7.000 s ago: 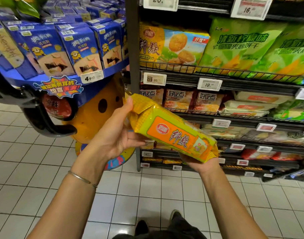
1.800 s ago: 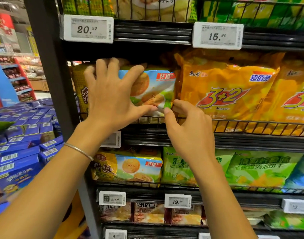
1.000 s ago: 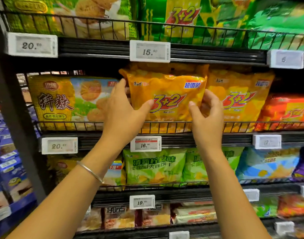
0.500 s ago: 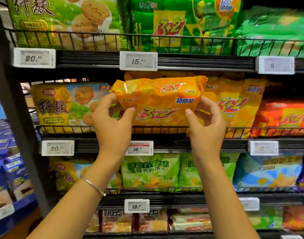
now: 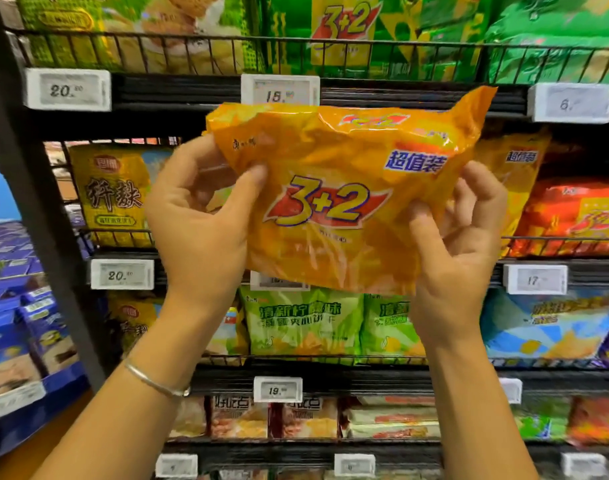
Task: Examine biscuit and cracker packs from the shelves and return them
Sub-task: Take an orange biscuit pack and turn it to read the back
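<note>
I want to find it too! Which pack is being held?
Find the black wire shelves. In front of the second row down, the left hand and right hand hold an orange pack. Unlike its shelved orange twin behind, it is off the shelf.

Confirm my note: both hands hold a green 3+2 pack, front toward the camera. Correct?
No: the head view shows the 3+2 pack is orange, not green. The left hand and right hand both hold it, front toward the camera.

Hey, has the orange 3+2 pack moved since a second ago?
Yes. The pack came forward off the shelf, out over the wire rail; its top now overlaps the 15 tag, with left hand and right hand gripping it.
</note>
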Motion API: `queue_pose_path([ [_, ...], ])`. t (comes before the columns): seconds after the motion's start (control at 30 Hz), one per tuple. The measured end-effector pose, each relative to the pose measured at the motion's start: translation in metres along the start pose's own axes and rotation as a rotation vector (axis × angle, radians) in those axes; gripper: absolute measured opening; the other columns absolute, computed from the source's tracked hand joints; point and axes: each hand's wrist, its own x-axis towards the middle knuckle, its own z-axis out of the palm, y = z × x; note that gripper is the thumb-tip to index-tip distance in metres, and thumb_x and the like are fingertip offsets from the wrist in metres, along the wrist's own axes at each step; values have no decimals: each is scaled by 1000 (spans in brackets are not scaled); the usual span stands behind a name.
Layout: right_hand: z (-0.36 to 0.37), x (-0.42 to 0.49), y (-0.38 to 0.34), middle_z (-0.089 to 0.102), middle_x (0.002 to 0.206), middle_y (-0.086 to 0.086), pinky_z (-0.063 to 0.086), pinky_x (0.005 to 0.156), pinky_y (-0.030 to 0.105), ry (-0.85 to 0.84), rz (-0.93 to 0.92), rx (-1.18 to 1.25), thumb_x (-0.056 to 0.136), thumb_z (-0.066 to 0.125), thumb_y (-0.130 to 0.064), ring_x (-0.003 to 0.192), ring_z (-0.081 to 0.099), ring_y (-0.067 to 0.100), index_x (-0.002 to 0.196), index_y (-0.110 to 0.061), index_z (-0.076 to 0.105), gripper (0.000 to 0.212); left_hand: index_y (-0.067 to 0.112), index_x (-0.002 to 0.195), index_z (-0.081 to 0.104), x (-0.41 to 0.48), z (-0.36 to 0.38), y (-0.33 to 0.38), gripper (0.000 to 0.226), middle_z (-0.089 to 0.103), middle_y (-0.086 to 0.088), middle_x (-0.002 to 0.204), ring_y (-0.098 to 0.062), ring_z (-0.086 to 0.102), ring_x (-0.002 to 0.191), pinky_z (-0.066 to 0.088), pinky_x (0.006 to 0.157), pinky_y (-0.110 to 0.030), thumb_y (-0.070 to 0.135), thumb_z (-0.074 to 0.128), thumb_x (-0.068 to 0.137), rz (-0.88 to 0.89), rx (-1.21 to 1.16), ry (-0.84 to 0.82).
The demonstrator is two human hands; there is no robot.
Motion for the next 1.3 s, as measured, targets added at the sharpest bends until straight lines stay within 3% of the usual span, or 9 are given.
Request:
queue_pose_path([
  [0.17, -9, -38, 4, 67, 133, -10, 55, 97, 32, -67, 301, 189, 99, 61, -19, 120, 63, 12, 138, -35, 48, 44, 36, 125, 63, -41, -25, -6, 34, 71, 0, 120, -16, 68, 110, 55, 91, -30, 41, 75, 94, -218, -103, -175],
  [0.37, -44, -113, 13, 73, 129, 6, 62, 80, 34, -122, 686, 238, 93, 66, -23, 111, 73, 24, 137, -42, 59, 48, 53, 132, 50, -144, -68, -18, 66, 70, 23, 128, -4, 70, 114, 59, 84, -20, 71, 77, 75, -691, 20, -337],
  [0.47, -64, -143, 13, 74, 128, 1, 62, 78, 32, -182, 870, 235, 85, 77, -31, 111, 74, 22, 135, -41, 59, 54, 39, 115, 72, -187, -77, -19, 44, 79, 6, 115, -16, 78, 101, 62, 71, -26, 61, 80, 78, -950, -40, -167],
  [0.6, -84, -173, 10, 71, 133, 5, 62, 82, 36, -296, 1129, 266, 60, 98, -46, 117, 71, 29, 145, -27, 52, 98, 27, 117, 77, -220, -84, -7, 48, 76, -16, 121, -36, 77, 102, 64, 72, -45, 57, 80, 79, -1248, -234, -72],
  [0.7, -95, -196, 11, 74, 127, 11, 63, 77, 39, -303, 1319, 267, 59, 98, -36, 111, 74, 34, 140, -24, 57, 92, 25, 114, 79, -233, -86, -5, 36, 75, -19, 123, -37, 76, 104, 64, 73, -48, 49, 75, 87, -1352, -261, -77],
  [0.8, -107, -213, 15, 73, 126, 14, 63, 77, 43, -232, 1394, 292, 51, 103, -37, 110, 73, 37, 135, -22, 60, 96, 24, 134, 66, -244, -96, -1, 81, 71, -19, 131, -43, 71, 114, 63, 80, -54, 43, 99, 62, -1509, -383, -175],
  [0.9, -113, -220, 15, 74, 126, 12, 63, 77, 43, -220, 1420, 268, 48, 104, -40, 111, 73, 36, 137, -25, 57, 102, 27, 138, 57, -253, -98, 7, 113, 73, -15, 129, -41, 72, 113, 64, 78, -51, 40, 107, 38, -1547, -345, -309],
  [1.1, -117, -232, 14, 74, 126, 8, 63, 78, 41, -283, 1424, 210, 55, 101, -42, 112, 73, 33, 138, -28, 56, 95, 24, 132, 63, -268, -100, 14, 67, 77, -13, 120, -37, 76, 105, 65, 72, -45, 20, 86, 70, -1536, -277, -241],
  [1.3, -127, -239, 8, 74, 125, 6, 63, 78, 37, -361, 1389, 257, 63, 96, -28, 111, 74, 30, 136, -29, 56, 84, 21, 138, 58, -279, -111, 20, 83, 75, -14, 125, -39, 74, 110, 64, 83, -53, 19, 93, 62, -1453, -234, -264],
])
